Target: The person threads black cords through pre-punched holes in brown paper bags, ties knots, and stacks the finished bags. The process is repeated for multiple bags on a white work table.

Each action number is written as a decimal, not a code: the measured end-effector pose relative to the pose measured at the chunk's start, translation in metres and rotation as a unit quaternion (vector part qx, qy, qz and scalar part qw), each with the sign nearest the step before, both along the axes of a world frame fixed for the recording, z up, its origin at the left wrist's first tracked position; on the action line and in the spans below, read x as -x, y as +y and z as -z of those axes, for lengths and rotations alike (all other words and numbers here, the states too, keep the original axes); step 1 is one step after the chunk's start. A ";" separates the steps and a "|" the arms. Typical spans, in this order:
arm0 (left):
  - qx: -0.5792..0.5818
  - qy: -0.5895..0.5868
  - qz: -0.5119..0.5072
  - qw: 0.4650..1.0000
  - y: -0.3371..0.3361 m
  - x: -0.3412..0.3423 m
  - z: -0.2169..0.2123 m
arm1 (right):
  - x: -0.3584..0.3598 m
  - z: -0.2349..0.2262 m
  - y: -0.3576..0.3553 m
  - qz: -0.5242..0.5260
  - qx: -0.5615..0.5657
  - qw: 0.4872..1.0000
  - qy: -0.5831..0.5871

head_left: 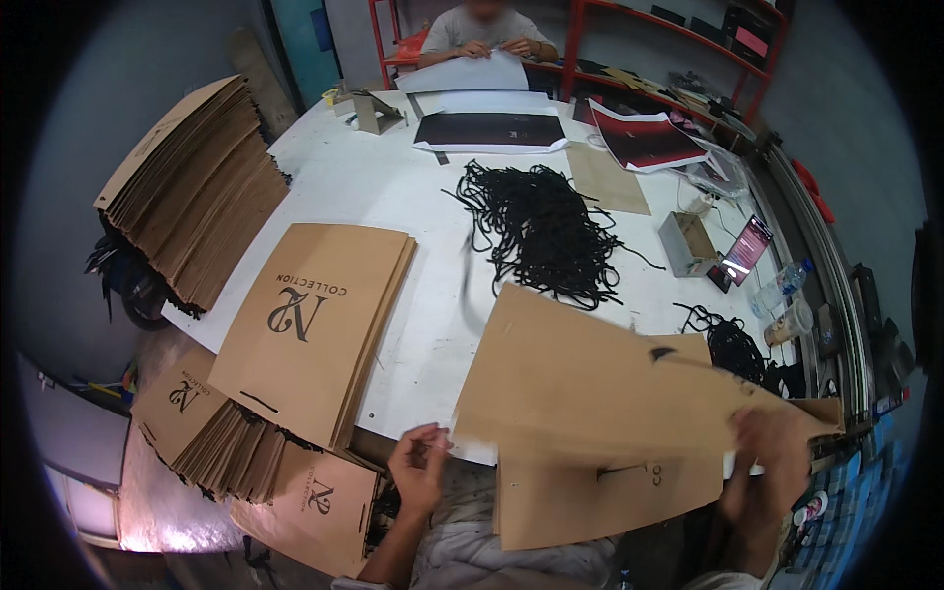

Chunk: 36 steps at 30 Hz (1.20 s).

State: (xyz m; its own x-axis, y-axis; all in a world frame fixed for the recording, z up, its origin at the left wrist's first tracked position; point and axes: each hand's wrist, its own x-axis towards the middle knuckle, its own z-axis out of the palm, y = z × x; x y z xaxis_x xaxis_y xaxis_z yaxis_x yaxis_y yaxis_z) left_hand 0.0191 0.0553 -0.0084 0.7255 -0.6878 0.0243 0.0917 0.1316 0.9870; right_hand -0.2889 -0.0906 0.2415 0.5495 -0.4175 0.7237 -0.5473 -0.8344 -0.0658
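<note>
A flat brown paper bag (580,374) is tilted over the table edge in front of me, its lower edge smeared by motion. My right hand (772,457), also blurred, grips its right side. A short black cord (662,353) shows on its face. Beneath it lies another brown paper bag (560,501) with printing and a black cord. Just left of the tilted bag, my left hand (418,467) has its fingers loosely curled and apart, with nothing visible in them. A heap of black cords (541,231) lies beyond the bags.
Printed bags are stacked on the table (315,324), at far left (197,187) and low left (236,452). At right are a smaller cord heap (728,344), a box (688,244), a phone (747,251), a bottle (782,287) and a cup (789,323). A person (487,44) handles white sheets opposite.
</note>
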 end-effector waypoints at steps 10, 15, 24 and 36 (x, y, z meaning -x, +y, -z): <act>-0.040 0.079 0.129 0.988 -0.005 -0.036 0.022 | 0.024 0.094 0.066 -0.150 -0.032 0.980 0.130; -0.062 0.097 0.142 0.983 -0.020 -0.034 0.000 | 0.016 0.167 0.098 -0.119 -0.151 0.963 0.190; -0.163 -0.012 0.158 0.974 -0.016 -0.024 0.019 | 0.061 0.203 0.033 -0.035 -0.270 0.959 0.074; -0.176 -0.049 0.186 0.965 -0.028 -0.024 0.010 | 0.265 0.275 -0.124 0.580 -0.314 0.743 -0.116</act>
State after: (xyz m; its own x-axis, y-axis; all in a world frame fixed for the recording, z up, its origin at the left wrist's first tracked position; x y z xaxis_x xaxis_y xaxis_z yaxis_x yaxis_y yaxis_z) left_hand 0.0426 0.0271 -0.0183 0.4326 -0.8785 -0.2026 -0.0273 -0.2374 0.9710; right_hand -0.5542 -0.2148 -0.0332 -0.5518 -0.8081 0.2061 -0.7878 0.4240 -0.4468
